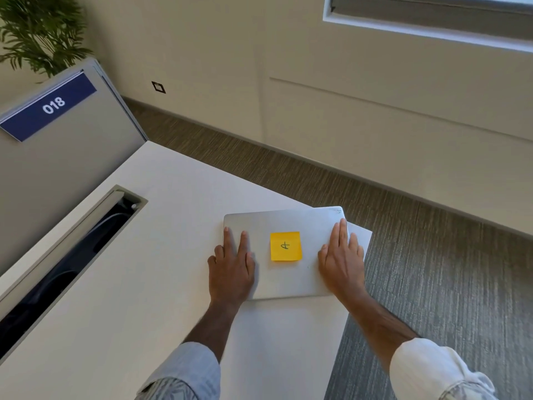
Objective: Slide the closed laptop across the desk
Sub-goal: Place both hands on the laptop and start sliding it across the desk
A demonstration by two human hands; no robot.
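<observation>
A closed silver laptop [284, 280] lies flat on the white desk [150, 269], close to the desk's right corner, its far right corner reaching to the edge. A yellow sticky note [285, 245] with a handwritten mark is stuck to the middle of its lid. My left hand [230, 269] rests palm down on the lid's left side, fingers spread and partly over the left edge. My right hand [341, 262] rests palm down on the lid's right side, fingers flat and pointing away from me.
A long cable slot [72, 261] is cut into the desk at the left. A grey partition with a blue "018" label [53, 105] stands behind it. Carpeted floor [432, 269] drops off beyond the desk's right and far edges. A plant [40, 33] stands at the top left.
</observation>
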